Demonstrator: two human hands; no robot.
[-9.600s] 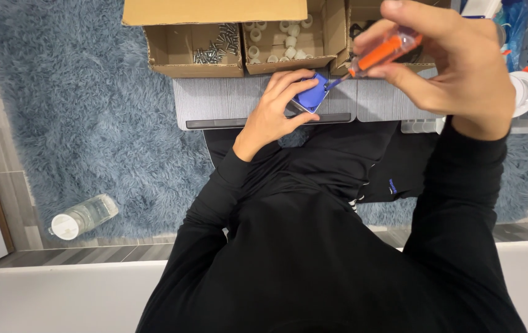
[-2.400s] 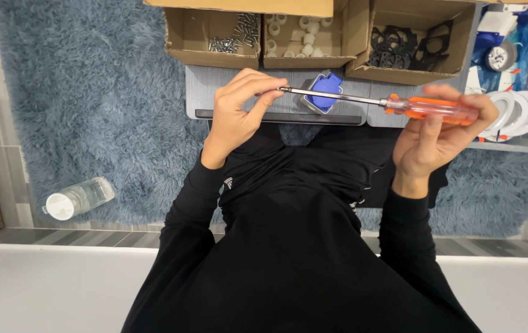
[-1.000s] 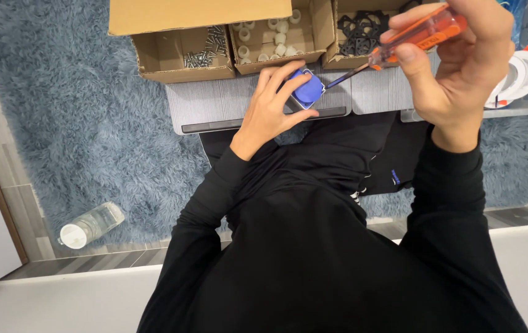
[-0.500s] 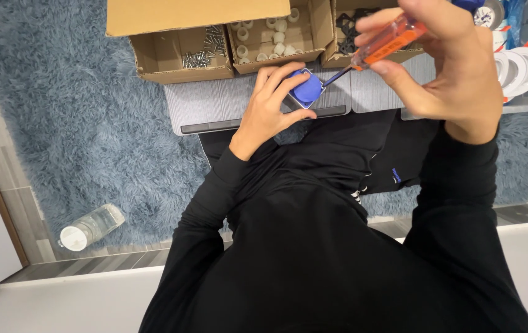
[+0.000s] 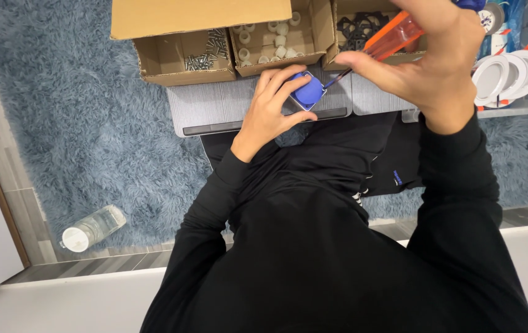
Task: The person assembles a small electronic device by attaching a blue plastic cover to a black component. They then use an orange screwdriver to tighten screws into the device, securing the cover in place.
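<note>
Two hands: both bare, both in black sleeves, both busy over a grey ribbed tabletop [image 5: 214, 108].
Left hand [image 5: 270, 108]: its fingers [image 5: 279, 77] are curled round a small blue square plastic part with a round face [image 5: 307, 92], pinching it by its edges and holding it tilted just above the far edge of the tabletop.
Right hand [image 5: 427, 58]: its fingers [image 5: 369, 65] are pressed together round the clear orange handle of a screwdriver [image 5: 393, 38], held high and slanted.
Screwdriver tip: the thin metal shaft runs down and to the left and meets the right-hand corner of the blue part.
Left cardboard box [image 5: 183, 58]: open, just beyond the tabletop, holding a heap of small metal screws [image 5: 205, 54].
Middle cardboard box [image 5: 276, 37]: beside it, holding small white plastic cylinders [image 5: 270, 40].
Right cardboard box [image 5: 353, 31]: holds black frame-like plastic parts, partly hidden by the right hand.
White round discs [image 5: 504, 71]: stacked overlapping at the far right.
Floor: a shaggy blue-grey rug [image 5: 72, 123] lies under everything, and a clear plastic bottle with a white cap [image 5: 91, 228] lies on its side at the rug's near left edge.
</note>
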